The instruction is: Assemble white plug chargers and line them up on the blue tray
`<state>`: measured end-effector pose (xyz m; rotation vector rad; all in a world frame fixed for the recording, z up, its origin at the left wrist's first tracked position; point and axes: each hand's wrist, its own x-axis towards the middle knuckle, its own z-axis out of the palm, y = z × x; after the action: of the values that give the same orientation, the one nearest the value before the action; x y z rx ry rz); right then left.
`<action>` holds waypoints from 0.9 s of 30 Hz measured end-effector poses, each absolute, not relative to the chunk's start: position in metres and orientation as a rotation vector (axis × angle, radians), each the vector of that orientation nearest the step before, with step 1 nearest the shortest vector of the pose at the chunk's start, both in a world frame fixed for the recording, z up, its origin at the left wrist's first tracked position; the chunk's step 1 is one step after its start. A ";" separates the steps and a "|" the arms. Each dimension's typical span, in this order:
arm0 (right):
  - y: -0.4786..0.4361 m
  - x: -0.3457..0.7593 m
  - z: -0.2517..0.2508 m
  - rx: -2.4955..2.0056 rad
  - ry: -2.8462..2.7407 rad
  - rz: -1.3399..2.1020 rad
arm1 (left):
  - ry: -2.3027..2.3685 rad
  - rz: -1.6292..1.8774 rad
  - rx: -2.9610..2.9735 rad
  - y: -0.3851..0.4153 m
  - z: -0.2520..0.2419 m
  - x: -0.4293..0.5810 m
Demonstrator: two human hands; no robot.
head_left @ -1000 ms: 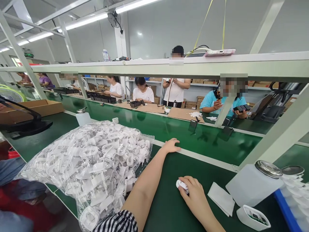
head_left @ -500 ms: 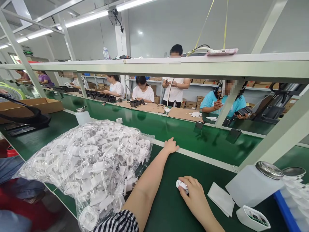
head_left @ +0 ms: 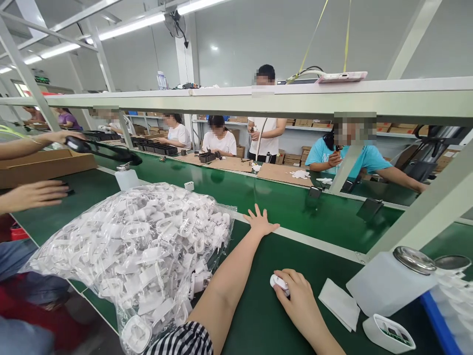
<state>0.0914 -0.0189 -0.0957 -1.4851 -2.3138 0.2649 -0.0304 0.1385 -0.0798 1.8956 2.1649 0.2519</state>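
A grey-walled room fills the upper frame, with people at work behind a pale shelf beam (head_left: 221,104). Below the beam, a glossy green belt (head_left: 229,190) slants across the middle of the frame; the matt, dark green tabletop (head_left: 244,305) adjoins it, reaching the bottom edge. A bulging clear bag of white parts (head_left: 140,251) covers much of the lower left. At lower right are a white bottle (head_left: 389,283), a blue tray (head_left: 438,320) cut off by the frame, a white casing (head_left: 388,335) and a folded white cloth (head_left: 339,304). At left, a co-worker's arms enter, cut off by the edge.

The left hand (head_left: 261,224), near centre, has its fingers spread apart over the pale strip beside the belt; whether it presses there I cannot tell. The right hand (head_left: 295,293), lower centre, is closed around a small white piece (head_left: 276,281) low over the tabletop. The piece's long axis runs upper left to lower right, rounded end toward upper left; fingers and thumb hide the rest.
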 end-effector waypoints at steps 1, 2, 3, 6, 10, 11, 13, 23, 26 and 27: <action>-0.019 0.091 -0.096 -1.486 -2.314 0.269 | 2.225 0.267 1.864 0.138 -0.080 -0.030; -0.019 0.091 -0.096 -1.486 -2.313 0.273 | 2.283 0.279 1.830 0.138 -0.080 -0.030; -0.019 0.091 -0.096 -1.486 -2.313 0.276 | 2.338 0.289 1.792 0.138 -0.081 -0.030; -0.019 0.091 -0.095 -1.482 -2.312 0.277 | 2.493 0.334 1.670 0.140 -0.083 -0.033; -0.019 0.092 -0.096 -1.479 -2.309 0.270 | 2.569 0.376 1.633 0.145 -0.085 -0.045; -0.019 0.092 -0.096 -1.478 -2.309 0.271 | 2.558 0.374 1.645 0.146 -0.085 -0.048; -0.020 0.092 -0.095 -1.472 -2.312 0.276 | 2.561 0.372 1.630 0.146 -0.084 -0.054; -0.023 0.092 -0.092 -1.457 -2.314 0.274 | 2.630 0.357 1.467 0.142 -0.078 -0.063; -0.023 0.092 -0.092 -1.444 -2.311 0.265 | 2.555 0.380 1.433 0.140 -0.075 -0.066; -0.023 0.092 -0.092 -1.441 -2.310 0.266 | 2.521 0.381 1.430 0.140 -0.074 -0.068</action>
<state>0.0922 -0.0229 -0.0918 -1.4413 -2.3095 0.2659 -0.0677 0.1400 -0.0739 1.4300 2.5215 0.3806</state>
